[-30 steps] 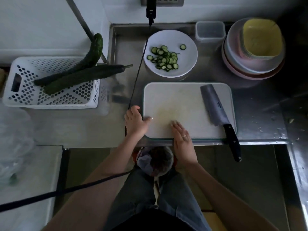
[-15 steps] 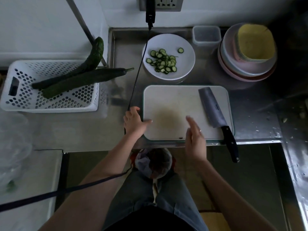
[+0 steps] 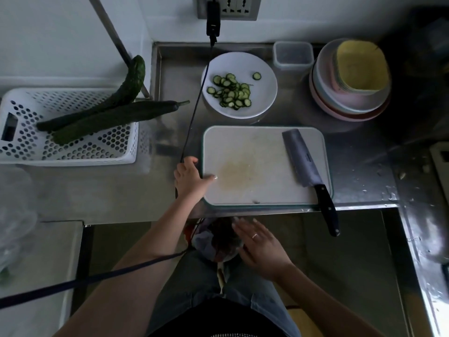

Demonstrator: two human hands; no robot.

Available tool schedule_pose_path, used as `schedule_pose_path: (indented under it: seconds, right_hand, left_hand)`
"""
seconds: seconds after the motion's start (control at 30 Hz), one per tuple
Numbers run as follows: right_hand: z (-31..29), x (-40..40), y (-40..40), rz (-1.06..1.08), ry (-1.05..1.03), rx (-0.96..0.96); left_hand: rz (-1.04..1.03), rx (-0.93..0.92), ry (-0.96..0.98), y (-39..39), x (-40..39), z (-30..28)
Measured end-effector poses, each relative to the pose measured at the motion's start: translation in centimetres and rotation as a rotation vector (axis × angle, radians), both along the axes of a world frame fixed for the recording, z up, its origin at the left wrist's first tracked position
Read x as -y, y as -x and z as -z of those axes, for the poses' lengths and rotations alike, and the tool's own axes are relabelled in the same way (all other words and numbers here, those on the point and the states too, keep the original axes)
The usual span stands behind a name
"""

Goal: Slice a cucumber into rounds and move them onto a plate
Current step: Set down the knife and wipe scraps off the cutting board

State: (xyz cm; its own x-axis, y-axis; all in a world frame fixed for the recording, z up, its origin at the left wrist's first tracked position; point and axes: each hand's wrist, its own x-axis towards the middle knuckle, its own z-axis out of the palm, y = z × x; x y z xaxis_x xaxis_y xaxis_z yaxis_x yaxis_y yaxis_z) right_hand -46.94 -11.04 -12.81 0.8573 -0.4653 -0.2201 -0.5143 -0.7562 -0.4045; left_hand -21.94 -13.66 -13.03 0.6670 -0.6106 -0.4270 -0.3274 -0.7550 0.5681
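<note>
Several cucumber rounds (image 3: pixel 230 92) lie on the white plate (image 3: pixel 263 98) behind the white cutting board (image 3: pixel 264 152). A cleaver (image 3: pixel 307 166) rests on the board's right side, its black handle sticking out over the counter edge. My left hand (image 3: pixel 188 177) grips the board's left edge, thumb on top. My right hand (image 3: pixel 260 244) hovers below the counter edge over a bin with fingers spread, holding nothing. Two whole cucumbers (image 3: pixel 109 113) lie across a white basket (image 3: pixel 73 152) at the left.
A stack of bowls and plates (image 3: pixel 349 81) and a clear lidded container (image 3: pixel 292 55) stand at the back right. A black cable (image 3: pixel 194 110) runs from the wall socket down past the plate to my left hand. Wet specks dot the steel counter at right.
My right hand has drawn back off the cutting board, past the counter edge, and now hovers over the bin. My left hand stays on the board's left edge.
</note>
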Motion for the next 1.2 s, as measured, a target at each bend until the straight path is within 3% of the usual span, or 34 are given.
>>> schedule_pose_path:
  seconds: [0.07, 0.13, 0.27, 0.33, 0.5, 0.57, 0.7, 0.77, 0.9, 1.1, 1.2]
  right_hand:
    - [-0.8, 0.6, 0.2, -0.035, -0.014, 0.134]
    - [-1.3, 2.0, -0.4, 0.109, 0.012, 0.194]
    - [-0.7, 4.1, -1.4, 0.437, 0.037, 0.073]
    - [-0.2, 3.1, -1.1, 0.403, 0.018, 0.081]
    - [0.0, -0.8, -0.7, 0.083, -0.042, 0.225]
    - [-0.1, -0.5, -0.8, 0.23, -0.023, 0.276]
    - [-1.1, 2.7, -2.1, 0.8, -0.085, 0.293]
    - [-1.3, 4.3, -3.0, 0.907, -0.153, 0.247]
    - [-1.0, 5.5, -4.1, 0.901, -0.206, 0.103]
    - [-1.1, 5.7, -4.6, 0.872, -0.214, 0.041]
    - [-1.9, 5.5, -4.4, 0.814, -0.26, 0.145]
  left_hand:
    - [-0.004, -0.012, -0.002, 0.0, 0.0, 0.0]
    - [-0.006, -0.013, 0.002, -0.1, 0.0, -0.1]
    - [-0.002, -0.013, 0.005, -0.1, -0.2, -0.1]
    - [-0.006, -0.007, 0.006, 0.0, -0.1, -0.1]
    - [-0.001, -0.001, 0.002, -0.1, 0.0, -0.1]
    - [0.003, -0.001, 0.004, -0.1, 0.0, -0.1]
    - [0.005, 0.003, 0.006, -0.1, 0.0, -0.2]
    - [0.008, 0.002, 0.007, -0.1, 0.0, -0.2]
    - [0.01, 0.006, 0.004, -0.2, -0.1, -0.1]
    - [0.003, 0.01, 0.005, -0.1, -0.1, -0.1]
    - [0.009, 0.012, 0.004, -0.1, -0.1, -0.1]
